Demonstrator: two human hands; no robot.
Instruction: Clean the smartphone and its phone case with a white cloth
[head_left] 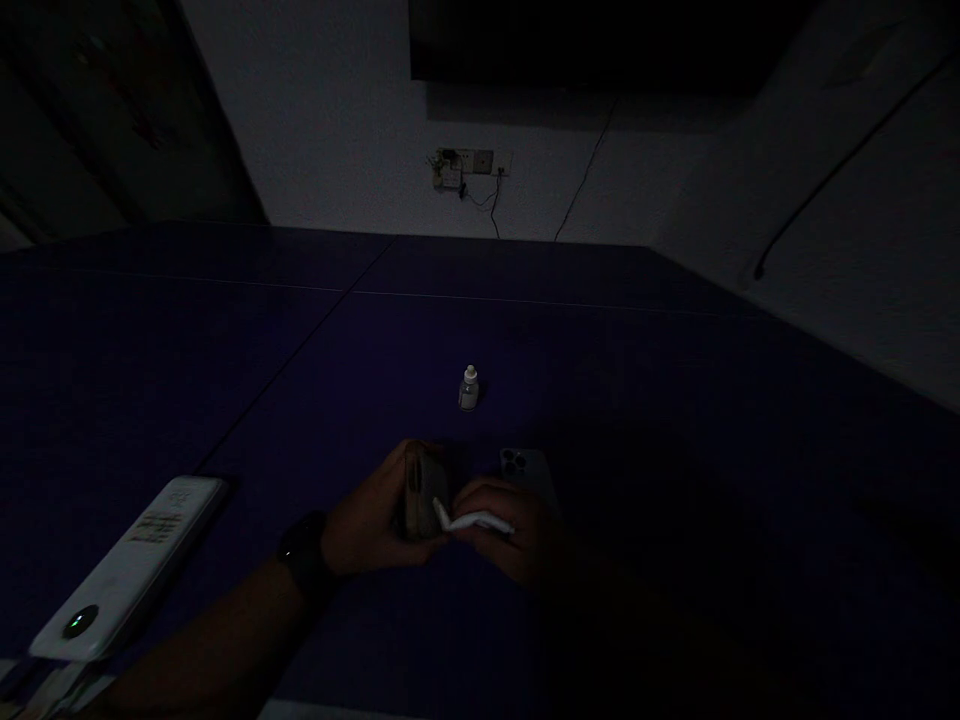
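Observation:
In dim light, my left hand [375, 520] grips what looks like a phone case [424, 490], dull and greyish-brown, tilted up on its edge. A dark watch is on that wrist. My right hand [514, 525] is closed around a folded white wipe [480, 520], whose tip rests against the case. Partly behind the right hand, a phone [529, 463] lies with its camera lenses facing up. Beyond both hands stands a small clear bottle [469, 393] with a pale cap.
A long white power bank [131, 565] with a small lit display lies to the left on the dark blue tabletop [337, 380], cables at its near end. Wall sockets [480, 162] with plugged-in cords and a dark screen [600, 40] are at the back.

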